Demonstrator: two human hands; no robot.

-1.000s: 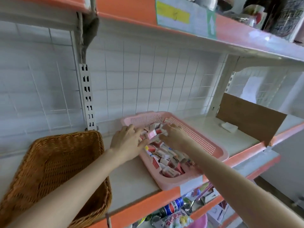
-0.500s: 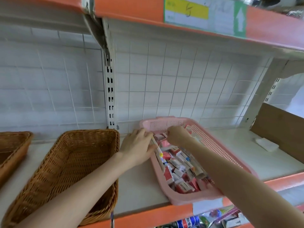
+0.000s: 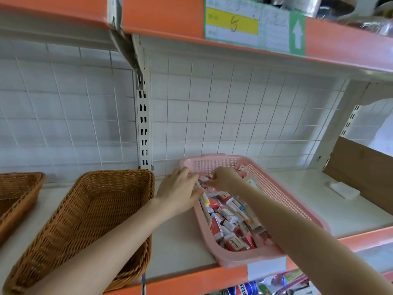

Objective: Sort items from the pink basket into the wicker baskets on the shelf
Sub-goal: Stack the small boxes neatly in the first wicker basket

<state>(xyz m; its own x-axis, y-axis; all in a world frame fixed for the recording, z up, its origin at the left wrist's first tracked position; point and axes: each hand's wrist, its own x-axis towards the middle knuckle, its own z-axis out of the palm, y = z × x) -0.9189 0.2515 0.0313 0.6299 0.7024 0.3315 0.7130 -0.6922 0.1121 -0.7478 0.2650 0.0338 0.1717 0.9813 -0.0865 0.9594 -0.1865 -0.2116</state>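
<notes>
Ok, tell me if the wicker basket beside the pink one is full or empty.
Empty, as far as shows: the wicker basket has a floor of bare weave, though the left forearm hides its near corner.

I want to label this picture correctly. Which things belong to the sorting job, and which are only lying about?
Job: pink basket; small boxes in it; near wicker basket; second wicker basket at left edge; left hand; right hand.
Lying about: white block at right; cardboard sheet; shelf label above.
</notes>
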